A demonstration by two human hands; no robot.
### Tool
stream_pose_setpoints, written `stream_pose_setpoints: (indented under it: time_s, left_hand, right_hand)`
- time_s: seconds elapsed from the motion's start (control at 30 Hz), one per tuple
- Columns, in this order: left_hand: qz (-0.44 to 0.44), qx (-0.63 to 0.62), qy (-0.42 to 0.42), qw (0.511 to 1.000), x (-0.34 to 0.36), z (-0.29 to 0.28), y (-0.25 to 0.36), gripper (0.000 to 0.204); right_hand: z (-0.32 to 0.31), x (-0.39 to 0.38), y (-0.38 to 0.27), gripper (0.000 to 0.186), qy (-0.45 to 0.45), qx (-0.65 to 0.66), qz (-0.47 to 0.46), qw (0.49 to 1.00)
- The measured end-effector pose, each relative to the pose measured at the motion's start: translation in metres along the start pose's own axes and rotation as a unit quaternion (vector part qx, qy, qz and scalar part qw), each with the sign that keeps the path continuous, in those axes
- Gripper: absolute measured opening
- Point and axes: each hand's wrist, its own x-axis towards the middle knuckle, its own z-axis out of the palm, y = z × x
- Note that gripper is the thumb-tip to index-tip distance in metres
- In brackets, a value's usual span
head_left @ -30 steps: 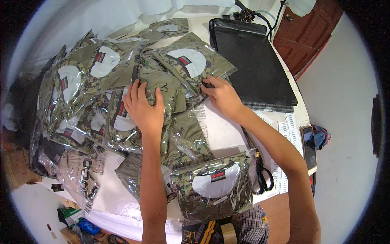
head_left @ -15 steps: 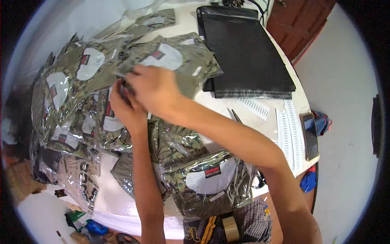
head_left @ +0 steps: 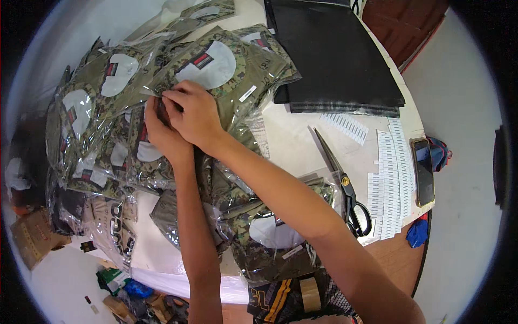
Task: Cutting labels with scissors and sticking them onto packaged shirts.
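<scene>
Both hands meet at the near-left edge of a clear plastic bag [head_left: 253, 67] that holds a folded camouflage garment with a white patch and a dark label. My right hand [head_left: 195, 112] pinches the bag's edge between thumb and fingers. Just left of it and slightly lower, my left hand [head_left: 166, 135] has its fingers closed at the same edge, their tips partly hidden. More bagged camouflage garments [head_left: 81, 140] lie heaped to the left and beneath my hands. Another bagged garment [head_left: 259, 256] sits at the table's near edge, partly covered by my right forearm.
A stack of black plastic mailers [head_left: 334, 59] lies at the back right. Black-handled scissors [head_left: 346, 183] rest right of my right forearm, beside strips of small white labels [head_left: 391, 178] and a phone [head_left: 423, 173]. A tape roll [head_left: 309, 294] is below the near edge.
My right hand has come down and in toward the left one, and both are steadier. The right forearm has dropped lower, uncovering the scissors. The view has shifted slightly.
</scene>
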Motion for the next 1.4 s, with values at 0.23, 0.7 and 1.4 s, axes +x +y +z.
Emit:
stream_pose_setpoints:
  time_s: [0.23,0.7,1.4]
  left_hand:
    - [0.012,0.019,0.000,1.000,0.002,-0.001,0.001,0.043]
    - [0.003,0.018,0.009,1.000,0.003,0.003,0.002,0.043]
    - [0.000,0.045,0.030,0.999,0.001,0.006,0.009,0.048]
  right_hand:
    - [0.001,0.000,0.001,0.015,-0.006,-0.014,0.008,1.000]
    - [-0.003,0.004,-0.001,0.013,-0.010,-0.031,0.009,0.999]
    - [0.043,0.117,0.053,0.044,-0.241,-0.048,0.298,0.922]
